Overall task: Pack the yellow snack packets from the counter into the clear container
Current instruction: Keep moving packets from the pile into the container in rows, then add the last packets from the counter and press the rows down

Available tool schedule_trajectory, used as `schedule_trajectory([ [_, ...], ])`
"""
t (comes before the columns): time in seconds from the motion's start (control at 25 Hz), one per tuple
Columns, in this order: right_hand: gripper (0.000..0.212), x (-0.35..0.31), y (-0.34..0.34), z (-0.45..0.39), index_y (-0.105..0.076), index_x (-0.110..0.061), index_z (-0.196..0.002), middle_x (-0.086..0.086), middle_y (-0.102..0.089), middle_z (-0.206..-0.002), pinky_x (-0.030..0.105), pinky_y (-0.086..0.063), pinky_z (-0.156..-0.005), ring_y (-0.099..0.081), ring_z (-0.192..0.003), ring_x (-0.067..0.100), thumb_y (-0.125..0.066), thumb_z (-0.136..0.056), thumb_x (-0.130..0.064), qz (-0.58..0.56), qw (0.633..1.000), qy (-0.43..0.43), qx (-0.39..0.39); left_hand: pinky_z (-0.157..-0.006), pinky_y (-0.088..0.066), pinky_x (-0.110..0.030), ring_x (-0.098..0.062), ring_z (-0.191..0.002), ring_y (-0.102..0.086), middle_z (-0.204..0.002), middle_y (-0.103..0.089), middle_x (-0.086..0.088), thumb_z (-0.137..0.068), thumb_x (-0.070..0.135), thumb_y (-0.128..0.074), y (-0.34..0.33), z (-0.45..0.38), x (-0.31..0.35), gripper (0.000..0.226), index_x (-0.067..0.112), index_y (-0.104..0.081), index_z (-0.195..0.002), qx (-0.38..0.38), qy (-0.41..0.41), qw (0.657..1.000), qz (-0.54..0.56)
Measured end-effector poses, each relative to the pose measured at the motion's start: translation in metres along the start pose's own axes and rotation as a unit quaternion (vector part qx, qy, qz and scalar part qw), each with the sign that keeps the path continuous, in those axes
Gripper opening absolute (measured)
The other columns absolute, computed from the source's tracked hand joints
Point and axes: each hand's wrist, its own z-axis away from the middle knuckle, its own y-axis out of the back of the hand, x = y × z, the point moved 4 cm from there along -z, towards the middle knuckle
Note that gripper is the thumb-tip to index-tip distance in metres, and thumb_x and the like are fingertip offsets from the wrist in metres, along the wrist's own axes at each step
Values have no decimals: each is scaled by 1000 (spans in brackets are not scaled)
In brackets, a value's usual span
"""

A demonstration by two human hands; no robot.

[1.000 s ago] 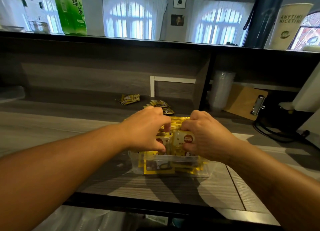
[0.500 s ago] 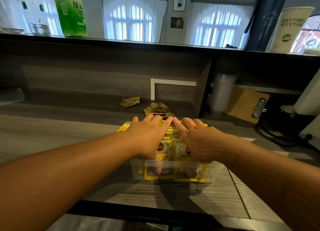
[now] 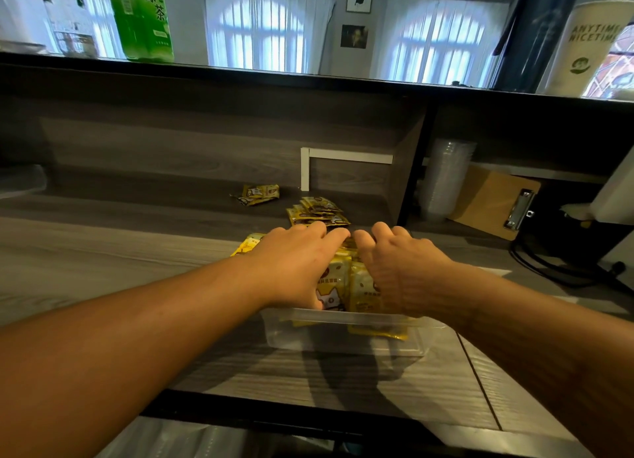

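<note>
Hands (image 3: 346,265) atop packets (image 3: 338,286), container (image 3: 343,334) near counter edge (image 3: 308,420)

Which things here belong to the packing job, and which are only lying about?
Job: clear container; packets in it; loose packets on the counter; both hands, left and right.
Lying about: clipboard, green bottle, paper cup, stacked plastic cups.

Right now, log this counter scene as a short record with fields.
container: clear tub at the near counter edge, packed with upright yellow packets
left hand: fingers extended, lying over the packets in the tub
right hand: same, beside the left
loose packets: small pile behind the hands; two more further left
other items: clipboard, stacked plastic cups, green bottle on the upper ledge
</note>
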Motion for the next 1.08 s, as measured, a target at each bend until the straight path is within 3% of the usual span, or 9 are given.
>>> schedule_trajectory([
  [0.2,119,11,3,0,-3,-33,-152,6,-29,-145,55,-39,-103,-34,-131,28,-73,-62,-69,-67,997,2,-31,-112,-39,-47,-17,-140,-34,-157,-29,9,-63,63,-84,9,7,-12,122,41,-8,-157,-53,19,993,105],
  [0.28,120,14,11,-4,-12,-36,-151,3,-32,-146,57,-36,-105,-35,-132,28,-68,-54,-79,-128,991,-7,-23,-105,-43,-41,-14,-135,-40,-152,-38,9,-79,60,-72,16,9,-27,92,42,-23,-155,-5,61,963,262],
  [0.36,108,16,22,-12,-25,-37,-148,0,-36,-146,52,-37,-106,-39,-131,25,-66,-57,-77,-210,978,-3,4,-92,-46,-29,-12,-125,-49,-140,-52,8,-100,45,-52,11,10,-60,49,35,-44,-148,117,148,890,416],
  [0.4,99,17,28,-18,-30,-37,-146,-1,-39,-146,44,-39,-104,-41,-130,23,-66,-62,-73,-237,971,2,23,-88,-46,-28,-13,-121,-54,-137,-57,5,-104,36,-47,1,11,-79,41,31,-49,-145,157,199,867,428],
  [0.48,78,18,37,-31,-40,-32,-142,-2,-49,-139,29,-42,-92,-48,-123,18,-59,-75,-67,-269,961,13,67,-96,-45,-33,-19,-127,-54,-145,-55,-3,-104,26,-49,-31,13,-106,43,26,-48,-147,125,264,890,351],
  [0.64,59,15,42,-61,-56,-26,-129,-7,-62,-116,26,-48,-84,-58,-106,12,-44,-85,-63,-299,949,23,97,-114,-33,-45,-28,-145,-35,-157,-42,-6,-102,42,-49,-82,14,-122,56,29,-35,-154,-15,303,931,205],
  [0.8,52,16,41,-94,-57,-22,-129,-4,-62,-115,28,-43,-83,-56,-103,13,-42,-93,-56,-300,952,16,60,-107,-41,-46,-26,-131,-49,-145,-49,-2,-100,42,-52,-82,8,-117,52,36,-39,-149,27,279,943,180],
  [0.96,52,14,36,-134,-55,-21,-133,0,-61,-121,33,-43,-91,-55,-108,17,-40,-95,-55,-258,966,19,15,-87,-48,-29,-19,-113,-58,-130,-53,1,-86,7,-72,-73,20,-127,58,33,-54,-134,220,304,857,352],
  [1.08,43,11,31,-161,-52,-24,-134,0,-59,-125,31,-38,-90,-52,-108,15,-39,-100,-47,-235,971,23,-33,-76,-58,-34,-12,-97,-65,-115,-60,6,-81,-1,-71,-64,22,-129,72,41,-45,-134,295,302,780,462],
])
